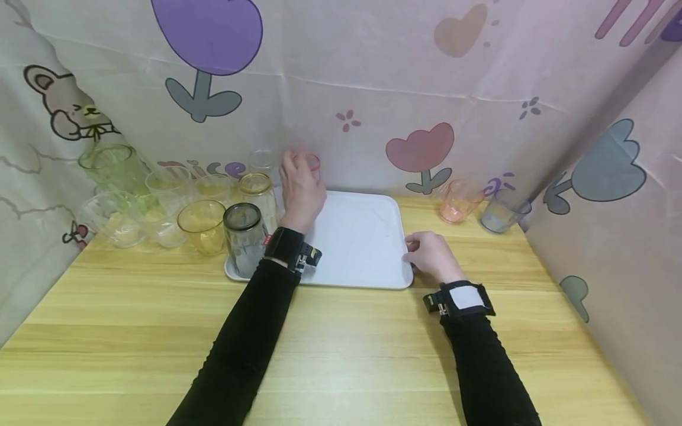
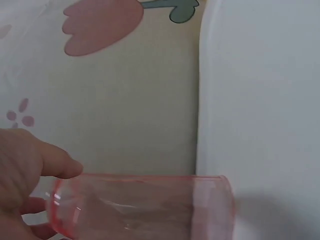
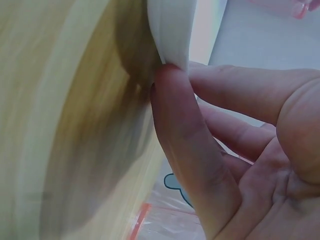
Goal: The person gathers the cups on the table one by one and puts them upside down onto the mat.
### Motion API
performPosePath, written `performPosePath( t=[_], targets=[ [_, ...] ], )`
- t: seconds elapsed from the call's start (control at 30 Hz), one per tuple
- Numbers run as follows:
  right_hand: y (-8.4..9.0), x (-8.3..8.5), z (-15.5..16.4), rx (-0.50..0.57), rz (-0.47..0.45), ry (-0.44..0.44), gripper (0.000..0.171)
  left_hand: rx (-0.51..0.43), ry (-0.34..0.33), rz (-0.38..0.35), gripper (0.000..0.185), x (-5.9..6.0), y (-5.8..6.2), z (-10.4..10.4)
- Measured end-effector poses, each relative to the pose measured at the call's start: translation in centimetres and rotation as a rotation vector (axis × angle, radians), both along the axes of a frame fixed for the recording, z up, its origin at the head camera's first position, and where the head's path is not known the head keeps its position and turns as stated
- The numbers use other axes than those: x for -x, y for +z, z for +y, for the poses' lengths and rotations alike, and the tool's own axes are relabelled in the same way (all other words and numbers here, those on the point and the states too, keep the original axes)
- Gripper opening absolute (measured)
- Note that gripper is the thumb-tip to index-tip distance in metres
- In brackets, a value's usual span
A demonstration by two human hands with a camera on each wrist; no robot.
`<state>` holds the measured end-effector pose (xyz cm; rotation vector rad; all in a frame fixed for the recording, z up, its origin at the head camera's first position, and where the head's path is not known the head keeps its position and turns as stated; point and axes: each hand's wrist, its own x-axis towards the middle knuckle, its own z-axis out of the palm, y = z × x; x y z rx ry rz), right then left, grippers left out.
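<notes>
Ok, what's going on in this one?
A person at a wooden table grips a pink see-through cup with the left hand at the far edge of a white tray. The right hand pinches the tray's near right corner. A grey glass stands on the tray's left end, with more glasses beside it.
</notes>
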<state>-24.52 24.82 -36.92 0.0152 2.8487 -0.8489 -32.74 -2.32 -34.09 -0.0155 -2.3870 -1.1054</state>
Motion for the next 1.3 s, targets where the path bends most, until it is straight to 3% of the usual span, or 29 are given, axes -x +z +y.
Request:
performPosePath(
  t=[0.17, 0.3, 0.47, 0.67, 0.8, 0.9, 1.03, 1.17, 1.3],
  targets=[
    [0.3, -0.3, 0.1, 0.001, 0.095, 0.008, 0.047, 0.022, -0.067, 0.026, 0.06, -1.4, 1.2, 0.7],
    [0.8, -0.2, 0.1, 0.06, 0.257, -0.002, 0.048, 0.068, -0.13, 0.073, 0.073, -2.6, 2.0, 1.3],
    [1.2, 0.0, -0.2, 0.183, 0.477, -0.053, 0.049, 0.073, -0.245, 0.194, 0.067, -4.5, 2.7, 2.2],
    [1.3, -0.1, -0.5, 0.316, 0.712, -0.137, 0.046, 0.151, -0.351, 0.366, 0.055, -6.9, 2.3, 3.0],
    [1.4, -0.2, -0.5, 0.417, 0.826, -0.158, 0.045, 0.268, -0.423, 0.408, 0.052, -8.5, 1.7, 3.1],
    [1.4, 0.0, -0.4, 0.468, 0.905, -0.179, 0.043, 0.371, -0.511, 0.377, 0.05, -9.4, 1.1, 3.2],
    [1.9, 0.0, -0.8, 0.496, 0.975, -0.244, 0.042, 0.524, -0.661, 0.272, 0.044, -10.6, 0.5, 2.9],
    [2.3, 0.1, -0.4, 0.515, 1.014, -0.293, 0.048, 0.662, -0.796, 0.104, 0.042, -11.4, -0.4, 2.9],
    [1.8, 1.1, 1.5, 0.515, 1.012, -0.368, 0.059, 0.8, -0.846, -0.08, 0.038, -11.7, -1.3, 3.0]
  ],
)
